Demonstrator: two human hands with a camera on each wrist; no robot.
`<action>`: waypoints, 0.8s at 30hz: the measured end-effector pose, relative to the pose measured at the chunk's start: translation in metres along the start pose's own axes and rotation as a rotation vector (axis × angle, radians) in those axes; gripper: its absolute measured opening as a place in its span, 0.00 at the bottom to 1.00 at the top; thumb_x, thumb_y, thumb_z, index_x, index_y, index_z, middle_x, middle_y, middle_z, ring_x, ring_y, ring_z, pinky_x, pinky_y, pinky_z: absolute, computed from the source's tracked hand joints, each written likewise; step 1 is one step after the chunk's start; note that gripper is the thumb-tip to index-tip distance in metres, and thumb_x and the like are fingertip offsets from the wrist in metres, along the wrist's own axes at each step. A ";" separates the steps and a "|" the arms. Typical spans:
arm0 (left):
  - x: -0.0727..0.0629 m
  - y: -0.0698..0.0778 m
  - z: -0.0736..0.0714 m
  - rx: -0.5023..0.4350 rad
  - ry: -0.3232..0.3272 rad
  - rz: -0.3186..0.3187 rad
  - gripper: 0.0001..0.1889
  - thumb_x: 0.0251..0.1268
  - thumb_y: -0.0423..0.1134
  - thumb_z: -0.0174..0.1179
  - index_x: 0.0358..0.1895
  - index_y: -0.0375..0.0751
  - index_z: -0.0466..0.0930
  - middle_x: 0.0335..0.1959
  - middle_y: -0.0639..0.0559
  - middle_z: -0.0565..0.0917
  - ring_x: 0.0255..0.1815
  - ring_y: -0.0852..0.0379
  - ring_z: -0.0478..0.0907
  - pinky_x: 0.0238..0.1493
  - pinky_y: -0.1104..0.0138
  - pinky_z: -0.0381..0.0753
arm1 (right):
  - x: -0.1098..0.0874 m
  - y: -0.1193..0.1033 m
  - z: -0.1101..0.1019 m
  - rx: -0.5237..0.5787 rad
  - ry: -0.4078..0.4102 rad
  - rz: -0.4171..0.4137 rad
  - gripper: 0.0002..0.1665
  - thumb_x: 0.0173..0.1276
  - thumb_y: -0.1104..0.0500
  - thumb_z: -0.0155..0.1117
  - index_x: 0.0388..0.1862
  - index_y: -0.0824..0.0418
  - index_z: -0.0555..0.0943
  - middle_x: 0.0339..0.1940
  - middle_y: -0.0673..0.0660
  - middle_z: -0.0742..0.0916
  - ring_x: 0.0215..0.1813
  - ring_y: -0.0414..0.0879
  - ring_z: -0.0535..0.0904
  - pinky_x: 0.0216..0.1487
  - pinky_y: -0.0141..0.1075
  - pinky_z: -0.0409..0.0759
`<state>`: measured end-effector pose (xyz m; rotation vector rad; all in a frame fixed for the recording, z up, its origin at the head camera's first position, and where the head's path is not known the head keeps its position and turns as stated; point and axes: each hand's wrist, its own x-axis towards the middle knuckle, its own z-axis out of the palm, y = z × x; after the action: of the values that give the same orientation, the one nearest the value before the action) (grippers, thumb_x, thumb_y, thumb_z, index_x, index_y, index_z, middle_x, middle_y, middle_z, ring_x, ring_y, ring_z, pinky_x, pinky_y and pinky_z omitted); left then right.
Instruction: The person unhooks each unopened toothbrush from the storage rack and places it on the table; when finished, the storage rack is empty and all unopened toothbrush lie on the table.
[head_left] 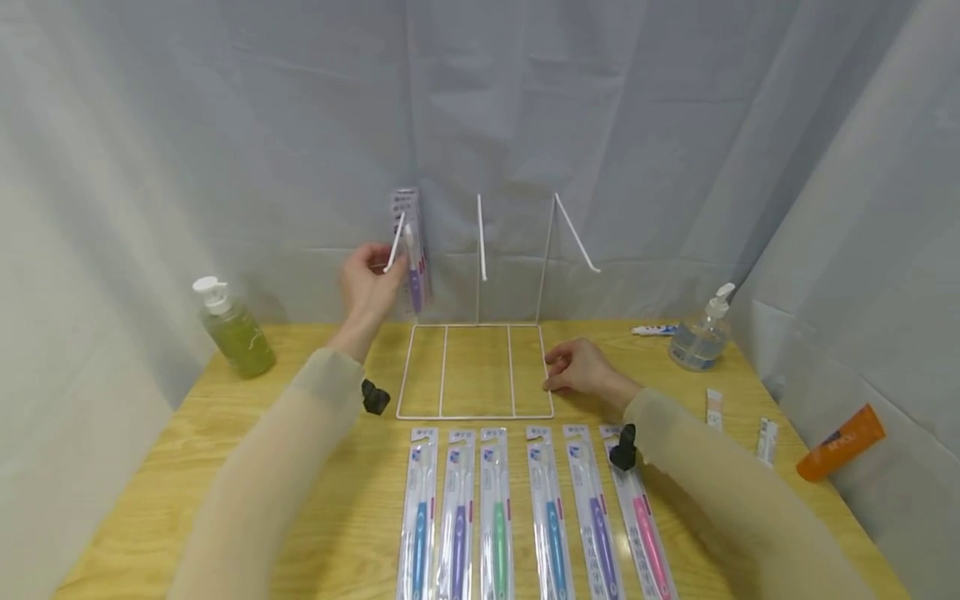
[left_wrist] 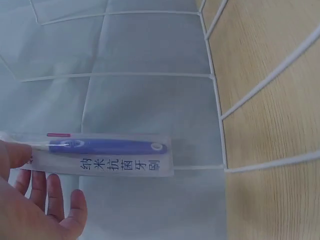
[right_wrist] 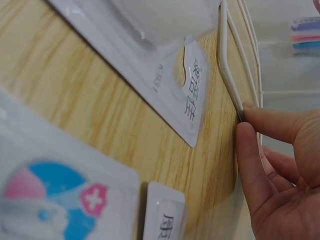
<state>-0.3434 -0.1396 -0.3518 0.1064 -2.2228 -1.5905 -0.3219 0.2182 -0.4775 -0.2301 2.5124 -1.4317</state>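
Note:
My left hand (head_left: 371, 279) pinches a packaged toothbrush with a purple handle (head_left: 415, 279) between thumb and fingers. The pack stands upright at the left hook (head_left: 394, 242) of a white wire rack (head_left: 482, 242), and the hook crosses in front of its card in the head view. In the left wrist view the purple handle (left_wrist: 115, 146) shows through the clear plastic, with the thumb on the pack's near face. My right hand (right_wrist: 280, 165) pinches the right side wire of the rack's base (right_wrist: 235, 95) between thumb and forefinger.
Several packaged toothbrushes (head_left: 459, 517) lie in a row before the rack. A green pump bottle (head_left: 238, 333) stands left. At right are a clear pump bottle (head_left: 699, 337), a toothpaste tube (head_left: 654, 331), two small tubes and an orange tube (head_left: 840, 443). Grey curtain hangs behind.

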 end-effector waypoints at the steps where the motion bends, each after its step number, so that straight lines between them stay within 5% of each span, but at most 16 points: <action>1: 0.001 0.000 0.001 0.005 0.008 0.001 0.18 0.78 0.38 0.67 0.63 0.32 0.85 0.62 0.34 0.90 0.54 0.50 0.86 0.58 0.65 0.90 | 0.000 0.000 0.001 -0.001 0.001 0.000 0.29 0.61 0.73 0.83 0.62 0.77 0.85 0.32 0.56 0.91 0.26 0.36 0.85 0.31 0.30 0.93; 8: -0.005 -0.003 0.003 0.048 0.031 0.070 0.13 0.78 0.37 0.66 0.55 0.31 0.86 0.52 0.35 0.90 0.44 0.55 0.82 0.43 0.73 0.80 | 0.001 -0.002 0.004 -0.015 0.006 -0.003 0.30 0.61 0.73 0.84 0.62 0.77 0.85 0.32 0.56 0.91 0.25 0.36 0.84 0.31 0.29 0.92; 17: -0.015 0.009 0.012 -0.005 -0.067 0.140 0.13 0.78 0.35 0.65 0.55 0.27 0.84 0.57 0.28 0.92 0.52 0.38 0.91 0.46 0.73 0.89 | 0.000 0.000 0.001 -0.029 0.013 0.011 0.31 0.62 0.72 0.84 0.64 0.76 0.85 0.33 0.55 0.90 0.26 0.37 0.84 0.31 0.31 0.93; 24: -0.034 0.005 0.006 -0.030 -0.167 0.185 0.14 0.76 0.29 0.63 0.58 0.22 0.83 0.54 0.24 0.89 0.37 0.60 0.84 0.38 0.80 0.86 | 0.000 -0.001 -0.003 -0.045 0.017 0.014 0.30 0.62 0.72 0.84 0.63 0.76 0.85 0.33 0.56 0.90 0.26 0.37 0.84 0.31 0.30 0.93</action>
<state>-0.3137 -0.1229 -0.3582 -0.2425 -2.2561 -1.5810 -0.3223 0.2199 -0.4751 -0.2089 2.5569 -1.3784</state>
